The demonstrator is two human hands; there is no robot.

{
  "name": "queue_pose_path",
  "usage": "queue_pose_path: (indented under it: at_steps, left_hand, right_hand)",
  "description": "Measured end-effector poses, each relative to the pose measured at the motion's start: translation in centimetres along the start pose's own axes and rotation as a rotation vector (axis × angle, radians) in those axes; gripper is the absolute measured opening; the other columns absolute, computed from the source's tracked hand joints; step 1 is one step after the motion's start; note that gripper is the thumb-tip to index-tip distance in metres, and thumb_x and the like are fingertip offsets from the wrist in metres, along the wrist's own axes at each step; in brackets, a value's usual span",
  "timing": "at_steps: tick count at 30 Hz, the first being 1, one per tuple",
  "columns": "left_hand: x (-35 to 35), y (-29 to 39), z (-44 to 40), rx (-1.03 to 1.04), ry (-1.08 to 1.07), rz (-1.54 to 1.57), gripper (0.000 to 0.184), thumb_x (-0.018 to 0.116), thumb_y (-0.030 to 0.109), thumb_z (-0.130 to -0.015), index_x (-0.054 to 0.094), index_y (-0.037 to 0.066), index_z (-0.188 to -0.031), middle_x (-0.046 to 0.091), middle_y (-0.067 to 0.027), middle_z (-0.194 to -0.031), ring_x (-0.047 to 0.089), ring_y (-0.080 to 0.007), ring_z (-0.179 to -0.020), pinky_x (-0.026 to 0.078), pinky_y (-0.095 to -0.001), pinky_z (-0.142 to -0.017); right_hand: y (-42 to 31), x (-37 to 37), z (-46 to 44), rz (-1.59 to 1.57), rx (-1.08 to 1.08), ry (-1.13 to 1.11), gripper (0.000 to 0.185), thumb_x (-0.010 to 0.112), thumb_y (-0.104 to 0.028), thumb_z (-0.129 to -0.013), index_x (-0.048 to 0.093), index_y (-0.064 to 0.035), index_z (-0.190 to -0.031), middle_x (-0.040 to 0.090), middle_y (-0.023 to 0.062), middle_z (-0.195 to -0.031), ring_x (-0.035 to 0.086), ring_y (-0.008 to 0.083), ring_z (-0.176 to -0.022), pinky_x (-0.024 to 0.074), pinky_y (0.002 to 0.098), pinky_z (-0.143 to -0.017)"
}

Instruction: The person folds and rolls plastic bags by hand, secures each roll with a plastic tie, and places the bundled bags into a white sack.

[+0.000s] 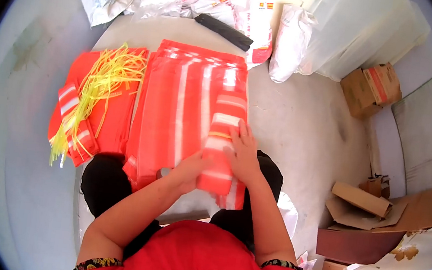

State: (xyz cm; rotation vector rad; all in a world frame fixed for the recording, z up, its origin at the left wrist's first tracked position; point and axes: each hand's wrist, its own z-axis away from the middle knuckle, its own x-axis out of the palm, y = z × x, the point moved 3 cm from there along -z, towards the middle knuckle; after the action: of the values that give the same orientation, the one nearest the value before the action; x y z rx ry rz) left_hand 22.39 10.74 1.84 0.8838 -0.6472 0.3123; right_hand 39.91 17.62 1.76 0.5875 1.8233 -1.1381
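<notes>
A thick folded bundle of red-and-white striped plastic bags [217, 159] has a thin yellow band around it. It lies on the right side of a wide stack of similar striped plastic bags [178, 93], in front of my body. My left hand [189, 172] grips the bundle's lower left edge, its fingertips somewhat blurred. Along the right edge, my right hand [243, 151] rests with fingers stretched and apart, touching the bundle. Left of the stack, loose yellow strips [102, 84] lie over more red bags [118, 108] and another small folded striped bundle [68, 98].
Behind the stack lie a black rolled item [223, 32] and white printed sacks [260, 25]. A white wrapped roll [292, 42] stands farther right. Cardboard boxes [362, 93] sit by the right wall, with opened cardboard [365, 205] nearer. A pale wall [21, 113] bounds the left.
</notes>
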Motion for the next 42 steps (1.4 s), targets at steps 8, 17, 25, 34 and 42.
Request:
queue_pose_path:
  at_steps: [8, 17, 25, 34, 42]
  left_hand:
    - [0.4, -0.9, 0.1, 0.065, -0.084, -0.042, 0.047, 0.06, 0.01, -0.105, 0.044, 0.006, -0.148, 0.062, -0.0149, -0.136, 0.07, -0.0328, -0.113, 0.066, -0.0529, -0.084]
    - [0.5, -1.1, 0.2, 0.067, -0.061, 0.042, 0.055, 0.055, 0.0, -0.102, 0.038, 0.006, -0.154, 0.06, -0.0167, -0.138, 0.069, -0.0361, -0.118, 0.066, -0.0549, -0.086]
    - [-0.2, -1.9, -0.1, 0.081, -0.025, -0.01, 0.054, 0.056, 0.002, -0.105, 0.036, 0.005, -0.155, 0.059, -0.0145, -0.141, 0.065, -0.0307, -0.125, 0.063, -0.0505, -0.095]
    - [0.1, -1.6, 1.0, 0.085, 0.028, 0.065, 0.053, 0.058, 0.004, -0.101, 0.043, 0.005, -0.152, 0.059, -0.0132, -0.142, 0.066, -0.0298, -0.121, 0.064, -0.0483, -0.091]
    - [2.5, -4.0, 0.8, 0.008, -0.04, 0.162, 0.052, 0.053, 0.014, -0.108, 0.036, 0.006, -0.157, 0.052, -0.0137, -0.152, 0.057, -0.0331, -0.136, 0.053, -0.0541, -0.11]
  right_hand:
    - [-3.0, -0.3, -0.4, 0.228, 0.044, -0.073, 0.071, 0.058, -0.044, -0.101, 0.045, -0.0037, -0.158, 0.024, 0.0201, -0.173, 0.02, 0.0405, -0.16, 0.0166, 0.0554, -0.128]
    - [-4.0, -0.3, -2.8, 0.251, -0.174, -0.171, 0.064, 0.053, -0.047, -0.104, 0.053, -0.0086, -0.155, 0.036, 0.0158, -0.169, 0.024, 0.0357, -0.16, 0.0138, 0.0518, -0.131]
    - [-3.5, 1.5, -6.5, 0.309, -0.075, -0.24, 0.072, 0.053, -0.061, -0.1, 0.056, -0.012, -0.153, 0.034, 0.0138, -0.171, 0.02, 0.0349, -0.161, 0.01, 0.0543, -0.131]
    - [0.7, -0.2, -5.2, -0.883, 0.168, 0.285, 0.042, 0.054, -0.019, -0.108, 0.056, -0.0072, -0.149, 0.053, 0.0125, -0.151, 0.044, 0.0256, -0.148, 0.0369, 0.0406, -0.12]
    - [0.1, -3.2, 4.7, -1.078, 0.511, -0.037, 0.072, 0.061, -0.017, -0.105, 0.026, -0.0026, -0.166, 0.06, 0.0227, -0.146, 0.061, 0.0246, -0.13, 0.0466, 0.0355, -0.111]
